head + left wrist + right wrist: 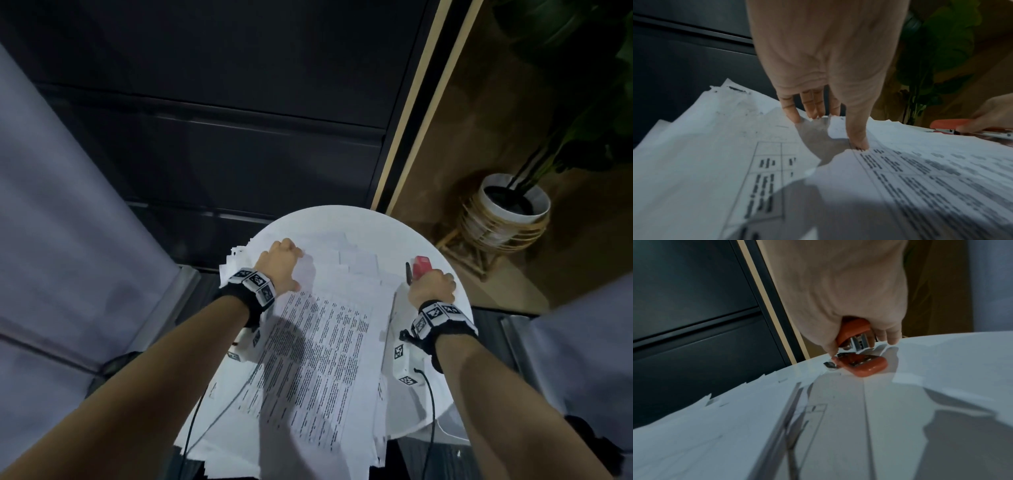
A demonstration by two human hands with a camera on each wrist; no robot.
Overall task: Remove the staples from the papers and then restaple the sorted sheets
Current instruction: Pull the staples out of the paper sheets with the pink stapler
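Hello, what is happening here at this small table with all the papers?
A person is working at a round white table covered with loose printed papers. The left hand presses its fingertips on the sheets near the far edge. The right hand grips a red stapler at the table's right side, beside the papers.

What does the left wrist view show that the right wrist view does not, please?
Only the left wrist view shows the left hand, its fingertips pressing on the printed papers, whose table lines are readable as print. Only the right wrist view shows the right hand gripping the red stapler, its metal parts visible above the glossy white table. Both show the stapler, paper sheets and the dark cabinet.
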